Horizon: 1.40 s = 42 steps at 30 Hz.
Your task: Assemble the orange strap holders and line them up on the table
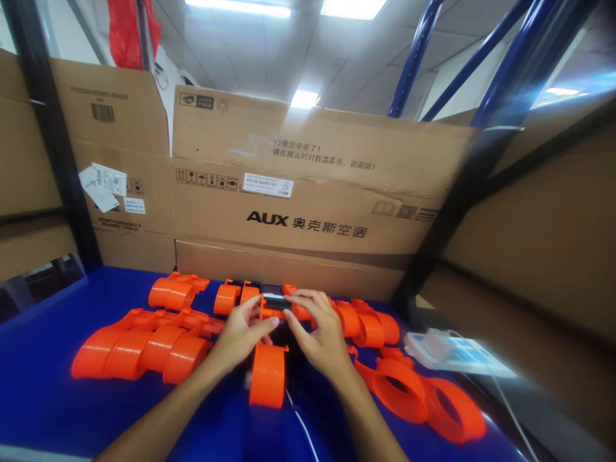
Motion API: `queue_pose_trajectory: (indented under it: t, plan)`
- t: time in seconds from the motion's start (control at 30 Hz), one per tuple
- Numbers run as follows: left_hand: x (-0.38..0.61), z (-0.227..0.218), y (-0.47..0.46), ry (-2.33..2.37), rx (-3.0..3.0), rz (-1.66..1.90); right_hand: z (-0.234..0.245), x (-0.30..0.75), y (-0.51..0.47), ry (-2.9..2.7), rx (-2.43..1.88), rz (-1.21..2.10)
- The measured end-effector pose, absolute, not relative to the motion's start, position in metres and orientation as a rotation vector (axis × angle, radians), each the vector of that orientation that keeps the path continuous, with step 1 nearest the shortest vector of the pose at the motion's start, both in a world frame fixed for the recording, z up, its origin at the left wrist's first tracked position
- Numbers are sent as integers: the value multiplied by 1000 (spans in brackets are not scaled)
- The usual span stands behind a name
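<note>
Two bare hands worked over a blue table (pixel 43 346), meeting around a black-and-orange part (pixel 276 303) near the middle. The left hand (pixel 244 330) pinched the part's left end between thumb and curled fingers; the right hand (pixel 318 328) pinched the opposite end, thumb below and forefinger stretched above. Just below them, nearer the camera, hung or stood an orange ring (pixel 268 377); whether it joined the part could not be told. A white cord (pixel 304 425) ran toward the near edge beside it. Orange pieces (pixel 126 350) lay in overlapping rows to the left, while more orange rings (pixel 399 385) were spread to the right, near a blue-and-white box (pixel 457 353). Behind the hands, another row included pieces with black inserts. A cardboard sheet (pixel 308 192) printed "AUX" rose at the back, between dark posts (pixel 433 237), with a red bag (pixel 129 35) at upper left.
</note>
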<state>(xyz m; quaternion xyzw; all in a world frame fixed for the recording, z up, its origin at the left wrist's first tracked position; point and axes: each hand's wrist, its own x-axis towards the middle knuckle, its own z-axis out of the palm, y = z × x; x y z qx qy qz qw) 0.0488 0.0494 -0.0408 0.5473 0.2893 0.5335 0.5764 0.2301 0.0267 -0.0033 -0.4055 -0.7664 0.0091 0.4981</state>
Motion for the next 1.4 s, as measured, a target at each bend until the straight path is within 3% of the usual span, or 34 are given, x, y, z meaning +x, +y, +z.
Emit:
queue_pose_trajectory:
  t: [0.47,0.77,1.0,1.4]
  plan:
    - [43,-33,51,741,1099,1329,-5,230,29,-1900,-1037,136]
    - [22,-20,58,766,922,1445,-3,253,27,-2229,-1258,62]
    - [24,-19,55,792,983,1405,-14,273,40,-2052,-1673,-221]
    - [31,-21,52,767,1065,1358,-27,253,39,-2202,-1699,-281]
